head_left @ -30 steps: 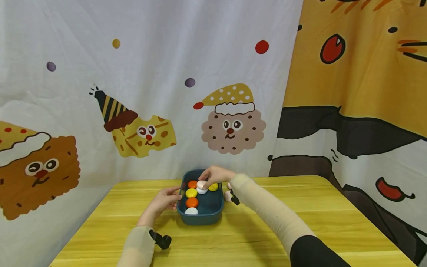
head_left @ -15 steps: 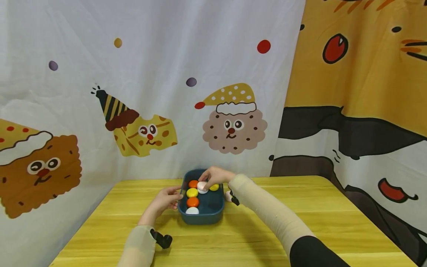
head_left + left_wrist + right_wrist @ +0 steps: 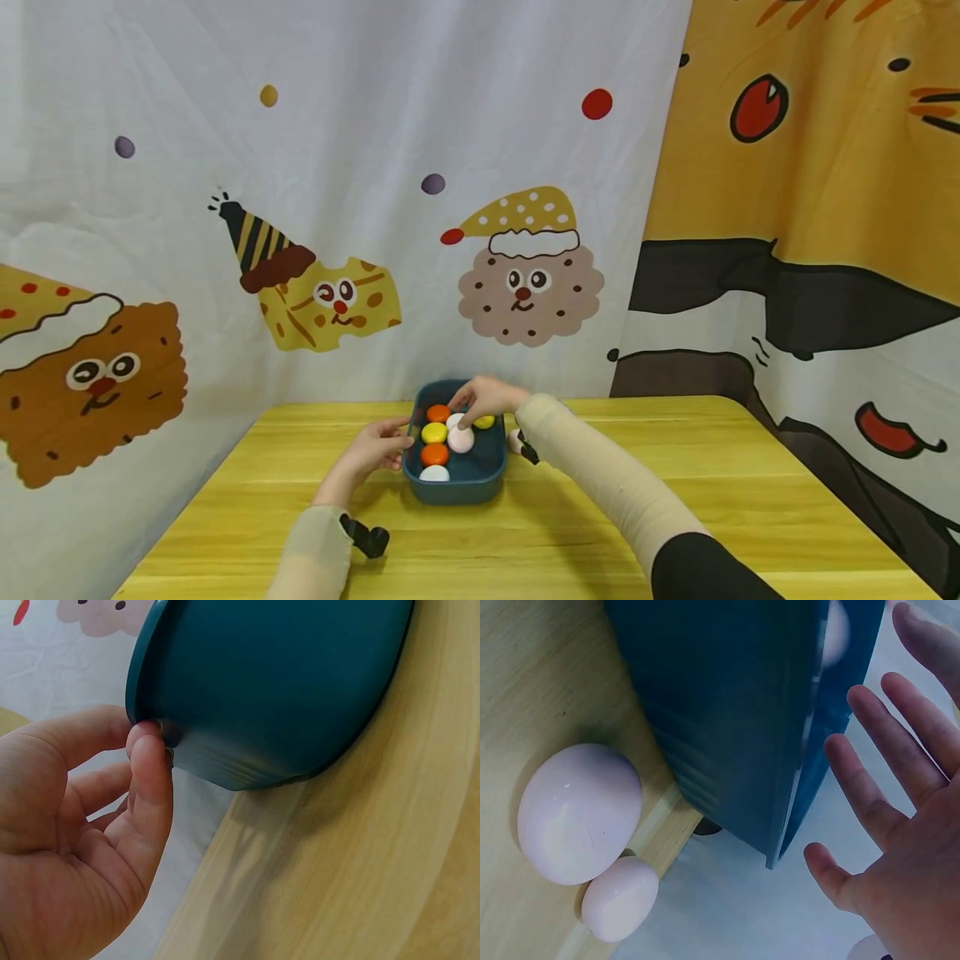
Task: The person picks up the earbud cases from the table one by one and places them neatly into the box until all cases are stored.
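A blue-green box (image 3: 453,493) stands on the table, holding several egg-like pieces. Inside are orange eggs (image 3: 434,454), a yellow egg (image 3: 434,433), a white egg (image 3: 435,473) and a pale pink egg (image 3: 461,439). My left hand (image 3: 372,447) holds the box's left rim with thumb and fingers, and its fingertips meet that edge in the left wrist view. Over the box's right half, my right hand (image 3: 483,397) hangs just above the pink egg. In the right wrist view its fingers (image 3: 870,791) are spread, with nothing between them.
On the table right of the box lie a larger pale egg (image 3: 580,814) and a smaller one (image 3: 620,898), close together. The wooden table (image 3: 480,550) ends at a white curtain (image 3: 337,125) printed with cartoon figures.
The pale pink egg, earlier in my right hand's fingers above a white egg, now lies lower in the box, nearer me. My right fingers have let it go. My left hand stays at the rim.
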`<state>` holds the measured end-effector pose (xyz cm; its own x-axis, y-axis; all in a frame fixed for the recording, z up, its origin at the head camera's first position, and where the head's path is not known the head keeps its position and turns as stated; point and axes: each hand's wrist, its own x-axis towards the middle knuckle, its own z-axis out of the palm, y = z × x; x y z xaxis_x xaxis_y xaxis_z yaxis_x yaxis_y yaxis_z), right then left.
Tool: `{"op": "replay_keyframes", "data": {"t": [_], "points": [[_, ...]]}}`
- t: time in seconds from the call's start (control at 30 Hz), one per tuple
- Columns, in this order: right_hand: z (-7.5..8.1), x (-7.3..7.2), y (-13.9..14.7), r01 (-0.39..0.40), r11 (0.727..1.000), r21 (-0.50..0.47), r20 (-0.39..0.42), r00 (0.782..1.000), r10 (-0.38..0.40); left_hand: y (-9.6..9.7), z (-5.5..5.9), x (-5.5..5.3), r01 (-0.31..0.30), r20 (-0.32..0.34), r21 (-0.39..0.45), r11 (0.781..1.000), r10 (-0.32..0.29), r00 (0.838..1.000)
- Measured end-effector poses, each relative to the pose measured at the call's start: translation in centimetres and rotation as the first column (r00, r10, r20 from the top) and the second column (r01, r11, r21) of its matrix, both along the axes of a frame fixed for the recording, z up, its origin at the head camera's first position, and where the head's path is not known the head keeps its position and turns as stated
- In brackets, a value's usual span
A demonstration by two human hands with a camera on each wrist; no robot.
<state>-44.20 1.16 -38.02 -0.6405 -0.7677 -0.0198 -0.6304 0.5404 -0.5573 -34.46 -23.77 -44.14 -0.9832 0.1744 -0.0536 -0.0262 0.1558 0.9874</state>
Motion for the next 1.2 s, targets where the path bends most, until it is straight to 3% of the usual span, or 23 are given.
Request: {"op": "replay_keyframes", "data": {"t": [0.3, 0.7, 0.93, 1.2], "points": [[0.7, -0.2, 1.3, 0.016, 0.999, -0.048, 0.025, 1.0, -0.015, 0.1, 0.1, 0.1, 0.017, -0.007, 0.005, 1.0, -0.017, 1.0], [1.8, -0.4, 5.4, 0.129, 0.989, -0.068, 0.032, 0.991, -0.127, 0.1, 0.1, 0.4, 0.019, -0.018, 0.004, 1.0, -0.019, 1.0], [0.9, -0.2, 7.6, 0.171, 0.977, -0.128, 0.104, 0.982, -0.158, 0.1, 0.2, 0.5, 0.009, -0.009, 0.004, 1.0, -0.009, 1.0], [-1.5, -0.1, 9.9, 0.206, 0.966, -0.156, 0.164, 0.97, -0.181, 0.6, 0.6, 0.5, -0.046, 0.006, -0.021, 0.999, 0.046, 0.999]]}}
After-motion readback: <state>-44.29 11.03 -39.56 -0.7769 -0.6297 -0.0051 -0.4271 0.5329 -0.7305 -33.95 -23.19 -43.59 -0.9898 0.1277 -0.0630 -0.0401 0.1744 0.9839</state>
